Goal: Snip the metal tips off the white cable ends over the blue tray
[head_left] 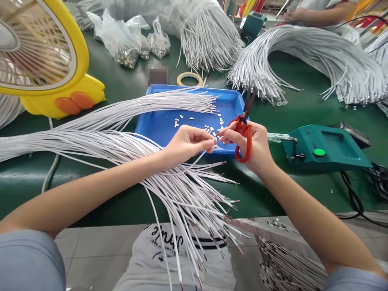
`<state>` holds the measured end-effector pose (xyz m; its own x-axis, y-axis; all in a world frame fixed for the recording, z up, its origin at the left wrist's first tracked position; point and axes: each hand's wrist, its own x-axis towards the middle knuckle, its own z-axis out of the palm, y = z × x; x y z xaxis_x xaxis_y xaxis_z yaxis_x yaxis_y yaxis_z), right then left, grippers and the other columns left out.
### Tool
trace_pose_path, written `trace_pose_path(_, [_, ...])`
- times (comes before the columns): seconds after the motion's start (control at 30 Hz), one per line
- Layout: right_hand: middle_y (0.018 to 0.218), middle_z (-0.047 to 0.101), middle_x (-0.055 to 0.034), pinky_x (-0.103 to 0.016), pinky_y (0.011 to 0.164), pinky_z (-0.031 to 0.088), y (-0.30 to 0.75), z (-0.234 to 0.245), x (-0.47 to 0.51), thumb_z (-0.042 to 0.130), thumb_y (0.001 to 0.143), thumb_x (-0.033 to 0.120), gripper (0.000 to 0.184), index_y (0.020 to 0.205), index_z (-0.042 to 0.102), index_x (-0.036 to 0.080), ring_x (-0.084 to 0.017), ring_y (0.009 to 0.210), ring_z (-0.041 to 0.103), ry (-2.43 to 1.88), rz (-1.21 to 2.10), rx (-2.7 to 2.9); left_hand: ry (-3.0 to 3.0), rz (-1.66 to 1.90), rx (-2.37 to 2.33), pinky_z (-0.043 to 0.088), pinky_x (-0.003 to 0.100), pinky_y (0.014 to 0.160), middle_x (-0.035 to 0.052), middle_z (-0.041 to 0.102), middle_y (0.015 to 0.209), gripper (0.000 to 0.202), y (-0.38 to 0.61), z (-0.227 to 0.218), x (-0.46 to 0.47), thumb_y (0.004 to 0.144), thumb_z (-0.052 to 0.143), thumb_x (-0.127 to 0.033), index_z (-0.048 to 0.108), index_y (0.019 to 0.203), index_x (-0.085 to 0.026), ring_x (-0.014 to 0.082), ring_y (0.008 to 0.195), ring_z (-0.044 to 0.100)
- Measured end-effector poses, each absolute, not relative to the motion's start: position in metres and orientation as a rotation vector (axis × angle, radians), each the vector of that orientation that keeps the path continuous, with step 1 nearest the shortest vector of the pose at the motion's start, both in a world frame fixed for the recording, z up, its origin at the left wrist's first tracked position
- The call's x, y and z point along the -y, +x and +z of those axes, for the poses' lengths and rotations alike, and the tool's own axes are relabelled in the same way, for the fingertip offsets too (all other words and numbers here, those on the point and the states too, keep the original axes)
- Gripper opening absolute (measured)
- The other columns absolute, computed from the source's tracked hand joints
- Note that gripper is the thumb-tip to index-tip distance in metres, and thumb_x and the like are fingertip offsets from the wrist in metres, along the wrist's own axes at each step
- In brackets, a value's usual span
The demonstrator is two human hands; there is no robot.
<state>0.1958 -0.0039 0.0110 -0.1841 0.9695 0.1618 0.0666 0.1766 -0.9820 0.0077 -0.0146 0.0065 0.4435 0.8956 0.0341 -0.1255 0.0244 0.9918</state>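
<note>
My left hand (189, 142) pinches the tip of a single white cable (194, 161) over the near edge of the blue tray (188, 117). My right hand (251, 145) is closed round red-handled scissors (244, 135), with its fingertips meeting the cable's end. Several small metal pieces (212, 129) lie in the tray. A bundle of white cables (121, 141) runs under my left forearm, and its stripped ends (212, 226) hang over the table's front edge.
A yellow duck-shaped fan (45, 56) stands at the left. Bags of metal parts (130, 44), a tape roll (189, 78) and large white cable bundles (303, 56) lie behind. A teal machine (324, 149) sits at the right. Another person's arm (315, 16) rests at the far edge.
</note>
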Motion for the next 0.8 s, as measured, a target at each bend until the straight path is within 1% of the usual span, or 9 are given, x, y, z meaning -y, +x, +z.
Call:
trace_pose_path(0.13, [0.074, 0.066, 0.001, -0.024, 0.067, 0.052, 0.19, 0.017, 0.014, 0.077, 0.067, 0.023, 0.017, 0.071, 0.062, 0.019, -0.011, 0.067, 0.062, -0.973, 1.261, 1.478, 1.335, 0.926, -0.761, 0.042, 0.015, 0.052, 0.0021, 0.066, 0.063, 0.027, 0.008, 0.007, 0.015, 0.068, 0.077, -0.031, 0.07, 0.079, -0.007, 0.0039, 0.053, 0.053])
trace_pose_path(0.27, [0.072, 0.064, 0.0023, -0.022, 0.065, 0.051, 0.19, 0.013, 0.014, 0.08, 0.061, 0.019, 0.022, 0.07, 0.06, 0.019, -0.01, 0.065, 0.06, -0.961, 1.265, 1.479, 1.358, 0.886, -0.792, 0.041, 0.014, 0.052, 0.0014, 0.065, 0.06, 0.019, 0.008, 0.01, 0.015, 0.072, 0.073, -0.025, 0.069, 0.074, -0.007, 0.0028, 0.051, 0.051])
trace_pose_path(0.37, [0.07, 0.062, 0.0024, -0.022, 0.064, 0.05, 0.191, 0.012, 0.012, 0.079, 0.062, 0.017, 0.021, 0.068, 0.059, 0.019, -0.009, 0.064, 0.059, -0.975, 1.22, 1.526, 1.388, 0.847, -0.795, 0.039, 0.013, 0.052, 0.0007, 0.064, 0.06, 0.017, 0.007, 0.011, 0.016, 0.071, 0.074, -0.023, 0.069, 0.072, -0.007, 0.0026, 0.052, 0.05])
trace_pose_path(0.5, [0.069, 0.061, 0.0022, -0.023, 0.063, 0.048, 0.192, 0.011, 0.009, 0.075, 0.064, 0.013, 0.017, 0.068, 0.059, 0.018, -0.009, 0.064, 0.056, -0.993, 1.179, 1.603, 1.384, 0.841, -0.811, 0.033, 0.013, 0.047, 0.0013, 0.063, 0.062, 0.019, 0.007, 0.009, 0.016, 0.072, 0.073, -0.024, 0.069, 0.076, -0.006, 0.0022, 0.051, 0.046])
trace_pose_path(0.6, [0.069, 0.06, 0.0019, -0.023, 0.063, 0.046, 0.195, 0.009, 0.005, 0.072, 0.066, 0.012, 0.013, 0.068, 0.06, 0.018, -0.009, 0.064, 0.055, -1.027, 1.099, 1.55, 1.331, 0.865, -0.806, 0.029, 0.014, 0.044, 0.0017, 0.062, 0.062, 0.021, 0.007, 0.009, 0.015, 0.075, 0.071, -0.026, 0.068, 0.078, -0.006, 0.0014, 0.049, 0.042])
trace_pose_path(0.7, [0.069, 0.06, 0.0016, -0.024, 0.059, 0.044, 0.198, 0.007, 0.0, 0.07, 0.067, 0.012, 0.011, 0.068, 0.061, 0.019, -0.008, 0.059, 0.052, -1.058, 1.026, 1.435, 1.296, 0.874, -0.778, 0.03, 0.015, 0.045, 0.0021, 0.062, 0.062, 0.022, 0.006, 0.009, 0.016, 0.077, 0.068, -0.028, 0.067, 0.078, -0.007, 0.0017, 0.048, 0.041])
trace_pose_path(0.8, [0.068, 0.059, 0.0012, -0.024, 0.057, 0.042, 0.199, 0.006, -0.002, 0.07, 0.066, 0.013, 0.011, 0.067, 0.062, 0.019, -0.008, 0.057, 0.051, -1.071, 1.028, 1.405, 1.254, 0.893, -0.768, 0.03, 0.016, 0.046, 0.0009, 0.06, 0.062, 0.019, 0.006, 0.01, 0.016, 0.077, 0.068, -0.028, 0.067, 0.079, -0.009, 0.0022, 0.048, 0.041])
